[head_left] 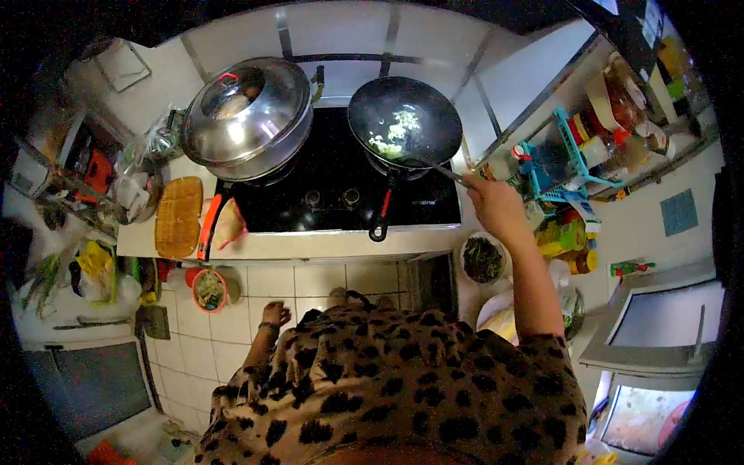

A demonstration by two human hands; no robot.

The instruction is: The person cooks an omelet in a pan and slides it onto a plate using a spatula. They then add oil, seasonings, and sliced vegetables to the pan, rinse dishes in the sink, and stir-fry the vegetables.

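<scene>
Presently: one black wok (pixel 438 124), on the right burner of the black stove (pixel 333 213), red-striped handle toward the person; within, pale chopped food (pixel 399 133), in a loose patch. One spatula (pixel 440 168), head in the wok, handle clasped in the right hand (pixel 492 203). Left hand (pixel 275 313): lowered above the tiled floor (pixel 271 280), fingers loosely apart. One steel pot (pixel 263 124), domed lid on, left burner. One brown board (pixel 178 217), on the tabletop (pixel 333 246), left of the stove.
</scene>
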